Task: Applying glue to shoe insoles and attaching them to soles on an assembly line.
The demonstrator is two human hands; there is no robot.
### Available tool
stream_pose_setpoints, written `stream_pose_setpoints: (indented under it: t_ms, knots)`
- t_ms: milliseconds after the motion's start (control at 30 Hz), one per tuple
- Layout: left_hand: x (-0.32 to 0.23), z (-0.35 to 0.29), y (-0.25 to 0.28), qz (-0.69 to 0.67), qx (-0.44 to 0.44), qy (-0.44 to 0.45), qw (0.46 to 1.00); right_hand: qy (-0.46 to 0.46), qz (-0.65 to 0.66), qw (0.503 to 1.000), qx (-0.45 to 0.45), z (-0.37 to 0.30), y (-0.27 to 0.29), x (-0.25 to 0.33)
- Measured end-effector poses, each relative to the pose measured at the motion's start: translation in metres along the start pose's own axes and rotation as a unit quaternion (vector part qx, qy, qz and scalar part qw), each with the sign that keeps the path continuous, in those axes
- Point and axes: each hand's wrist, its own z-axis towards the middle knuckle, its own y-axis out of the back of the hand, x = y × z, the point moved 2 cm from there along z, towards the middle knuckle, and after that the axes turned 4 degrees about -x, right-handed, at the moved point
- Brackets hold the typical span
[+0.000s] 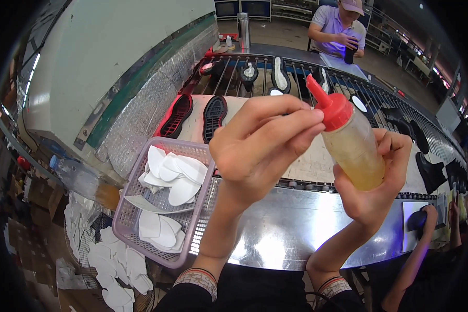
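Observation:
My right hand (372,182) wraps round a clear squeeze bottle (351,145), tilted, with yellowish liquid low inside. On top sits a red cap (335,115) with a bent nozzle that points up and to the left. The fingers of my left hand (268,140) are pinched together at the cap's left edge, close to the nozzle's base. Whether some small thing is between those fingertips cannot be seen. Below and left of my left hand stands a pale purple basket (120,221) of white insole-shaped pieces (177,171).
Two dark shoe soles (215,115) lie on the pale belt behind my hands. Farther back, soles with white tops (280,75) rest on rollers. A metal ledge (275,234) runs before me. Black boots (430,171) stand right; a co-worker's hand (429,216) is nearby. Another person (340,31) works opposite.

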Motion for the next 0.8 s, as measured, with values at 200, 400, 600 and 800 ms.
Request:
stream_pose_setpoints:
  t_ms: [200, 400, 600, 800]
  knots:
    - [0.003, 0.001, -0.004, 0.096, -0.003, -0.072, 0.993, -0.034, 0.001, 0.998, 0.059, -0.001, 0.0, 0.004]
    - [0.003, -0.007, -0.005, -0.074, -0.121, 0.028, 0.99, -0.058, 0.005, 0.998, 0.028, -0.002, 0.002, 0.004]
    - [-0.007, -0.013, 0.004, -0.227, -0.087, 0.152, 0.958, -0.212, 0.224, 0.951, 0.014, 0.003, 0.012, 0.0]
    - [-0.005, -0.008, -0.013, -0.194, -0.048, 0.206, 0.958, -0.32, 0.394, 0.86, 0.058, 0.004, -0.002, 0.015]
